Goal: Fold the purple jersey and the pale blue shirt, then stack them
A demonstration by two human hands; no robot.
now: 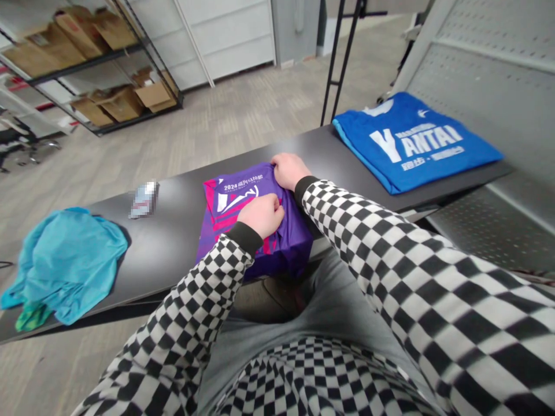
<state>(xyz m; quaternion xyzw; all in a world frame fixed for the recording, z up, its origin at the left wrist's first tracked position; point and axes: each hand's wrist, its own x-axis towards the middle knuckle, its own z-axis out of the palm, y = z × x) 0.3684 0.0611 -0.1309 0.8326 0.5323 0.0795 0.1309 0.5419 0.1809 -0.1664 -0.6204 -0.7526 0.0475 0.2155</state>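
A purple T-shirt (225, 237) with pink stripes and white print lies in front of me, its lower part hanging over the table's near edge. My left hand (262, 215) is closed on the middle of the shirt, with the cloth creased beside the fingers. Further up, my right hand (290, 170) pinches the shirt's right edge near the top. The fingertips of both hands are partly hidden.
To the right lie folded blue shirts (425, 144) with white lettering. A crumpled teal garment (71, 254) and a small blurred object (144, 200) rest leftward on the dark table (160, 248). Beyond stands a shelf (108, 56) of cardboard boxes; a perforated metal panel (489, 75) borders the right.
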